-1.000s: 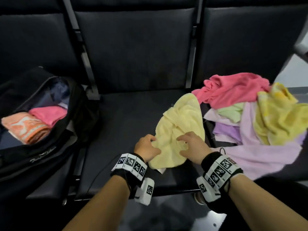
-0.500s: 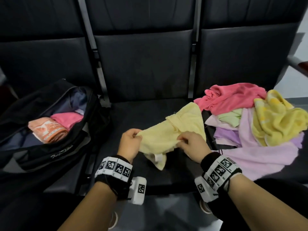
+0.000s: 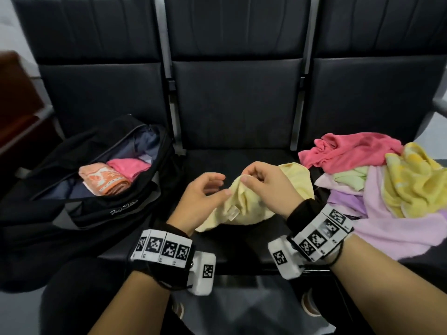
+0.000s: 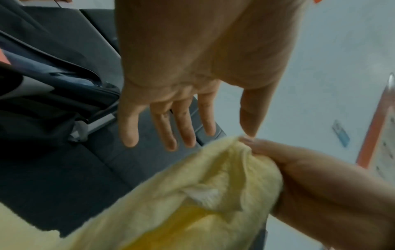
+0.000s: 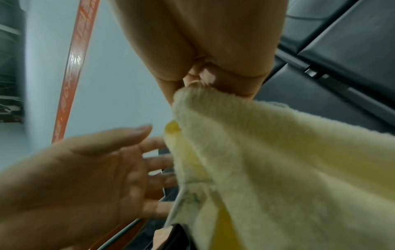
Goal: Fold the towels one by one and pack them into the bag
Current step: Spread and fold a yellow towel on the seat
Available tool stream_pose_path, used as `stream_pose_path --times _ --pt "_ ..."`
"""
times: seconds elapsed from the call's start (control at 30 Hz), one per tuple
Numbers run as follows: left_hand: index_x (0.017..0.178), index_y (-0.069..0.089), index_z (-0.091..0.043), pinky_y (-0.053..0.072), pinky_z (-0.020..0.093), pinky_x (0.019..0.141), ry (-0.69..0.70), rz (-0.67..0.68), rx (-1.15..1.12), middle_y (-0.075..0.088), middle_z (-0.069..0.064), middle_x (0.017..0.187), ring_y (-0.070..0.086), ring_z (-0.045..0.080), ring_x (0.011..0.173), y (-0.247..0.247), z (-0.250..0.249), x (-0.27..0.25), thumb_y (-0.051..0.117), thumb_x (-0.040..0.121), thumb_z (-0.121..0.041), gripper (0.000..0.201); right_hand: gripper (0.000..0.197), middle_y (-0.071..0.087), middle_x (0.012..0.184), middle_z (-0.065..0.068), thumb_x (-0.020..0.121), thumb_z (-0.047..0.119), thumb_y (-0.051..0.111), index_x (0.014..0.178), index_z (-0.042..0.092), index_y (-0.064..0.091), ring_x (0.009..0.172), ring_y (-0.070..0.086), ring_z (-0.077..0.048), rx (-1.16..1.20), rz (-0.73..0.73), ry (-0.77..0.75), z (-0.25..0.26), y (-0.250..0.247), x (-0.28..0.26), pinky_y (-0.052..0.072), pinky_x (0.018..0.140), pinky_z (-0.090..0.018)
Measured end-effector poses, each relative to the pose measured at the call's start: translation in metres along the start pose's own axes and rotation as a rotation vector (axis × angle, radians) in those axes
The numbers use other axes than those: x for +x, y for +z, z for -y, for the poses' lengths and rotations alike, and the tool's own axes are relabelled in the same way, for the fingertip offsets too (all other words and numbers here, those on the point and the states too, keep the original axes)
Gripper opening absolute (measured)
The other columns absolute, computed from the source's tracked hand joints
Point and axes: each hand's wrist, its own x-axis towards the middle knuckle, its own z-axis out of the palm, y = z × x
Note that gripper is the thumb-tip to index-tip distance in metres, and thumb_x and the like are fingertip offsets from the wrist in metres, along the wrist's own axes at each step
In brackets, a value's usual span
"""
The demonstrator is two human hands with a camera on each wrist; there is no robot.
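Observation:
A pale yellow towel hangs bunched over the middle seat, its white label facing me. My right hand pinches its top edge; the right wrist view shows thumb and finger closed on the yellow towel. My left hand is beside it with fingers spread and straight, holding nothing, as the left wrist view shows the left hand just off the towel. The black bag lies open on the left seat with a folded orange towel and a folded pink towel inside.
A loose pile on the right seat holds a pink towel, a bright yellow one, a green one and lilac ones. Dark seat backs rise behind. A metal armrest juts at far right.
My left hand has let go of the yellow towel and opened. My right hand has lifted the towel's edge higher, and my view has tilted up and back.

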Motion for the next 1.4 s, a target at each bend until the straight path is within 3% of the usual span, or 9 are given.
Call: stream_pose_path --times 0.13,0.3,0.6,0.87,1.0,1.1,1.17,1.33,1.4 --pt "0.107 0.065 -0.026 0.055 0.033 0.078 0.085 0.126 0.127 0.069 -0.007 0.094 0.065 0.01 0.087 0.022 -0.004 -0.012 0.081 0.068 -0.019 0.043 0.008 0.064 0.068 -0.003 0.086 0.02 0.07 0.078 0.02 0.07 0.063 0.053 -0.008 -0.055 0.054 0.003 0.006 0.015 -0.005 0.047 0.065 -0.034" --pt "0.1 0.063 -0.035 0.05 0.018 0.069 0.145 0.032 0.189 0.067 -0.014 0.088 0.062 0.0 0.082 0.033 0.009 -0.016 0.073 0.077 -0.02 0.029 0.009 0.057 0.058 0.009 0.083 0.025 0.074 0.075 0.023 0.072 0.056 0.05 -0.002 -0.112 0.072 0.0 0.004 0.012 -0.013 0.042 0.06 -0.023" --pt "0.085 0.063 -0.021 0.047 0.023 0.075 0.3 -0.243 0.367 0.057 -0.012 0.088 0.056 0.004 0.083 0.022 0.01 -0.017 0.061 0.08 -0.002 0.02 0.018 0.06 0.062 0.017 0.071 0.024 0.086 0.08 0.027 0.071 0.059 0.053 0.0 -0.177 0.175 -0.063 0.004 0.007 -0.019 0.039 0.062 -0.013" --pt "0.086 0.068 -0.015 0.041 0.009 0.081 0.421 -0.39 0.288 0.065 -0.004 0.089 0.059 0.001 0.087 -0.018 -0.009 -0.016 0.059 0.085 0.006 0.022 0.006 0.067 0.073 0.009 0.084 0.031 0.073 0.082 0.027 0.07 0.071 0.061 -0.007 -0.314 0.164 -0.1 -0.009 -0.003 -0.017 0.047 0.067 -0.027" --pt "0.09 0.065 -0.019 0.046 0.023 0.088 0.364 -0.583 0.158 0.068 0.003 0.096 0.06 0.009 0.092 -0.054 -0.021 -0.011 0.055 0.085 0.003 0.025 0.029 0.06 0.065 0.021 0.085 0.029 0.075 0.067 0.049 0.063 0.067 0.055 -0.002 -0.407 0.203 -0.102 -0.022 -0.026 -0.018 0.037 0.063 -0.015" --pt "0.092 0.065 -0.016 0.044 0.015 0.088 0.308 -0.76 0.136 0.067 0.005 0.095 0.058 0.01 0.092 -0.086 -0.02 -0.006 0.05 0.085 -0.003 0.021 0.014 0.067 0.068 0.006 0.088 0.024 0.072 0.074 0.025 0.072 0.071 0.06 -0.011 -0.488 0.145 0.004 -0.033 -0.05 -0.017 0.049 0.076 -0.037" --pt "0.093 0.066 -0.013 0.035 0.003 0.082 0.241 -0.805 0.165 0.065 0.002 0.092 0.055 0.007 0.088 -0.098 -0.014 -0.004 0.049 0.086 -0.004 0.021 0.012 0.069 0.073 0.002 0.09 0.019 0.069 0.08 0.015 0.073 0.075 0.061 -0.014 -0.465 0.055 0.038 -0.037 -0.056 -0.017 0.048 0.077 -0.039" --pt "0.096 0.063 -0.01 0.049 0.04 0.091 0.114 -0.636 0.181 0.067 0.01 0.097 0.061 0.029 0.098 -0.086 0.008 -0.002 0.047 0.092 0.0 0.02 0.014 0.07 0.086 0.009 0.096 0.01 0.058 0.096 0.014 0.072 0.082 0.061 0.002 -0.247 -0.004 -0.023 -0.021 -0.044 -0.012 0.045 0.079 -0.023" --pt "0.097 0.064 -0.013 0.05 0.046 0.092 0.129 -0.518 0.158 0.066 0.006 0.094 0.062 0.031 0.097 -0.069 0.007 -0.003 0.045 0.09 0.004 0.026 0.017 0.072 0.094 0.009 0.097 0.009 0.057 0.099 0.014 0.073 0.091 0.064 0.0 -0.177 0.039 -0.045 -0.009 -0.035 -0.008 0.046 0.085 -0.021"
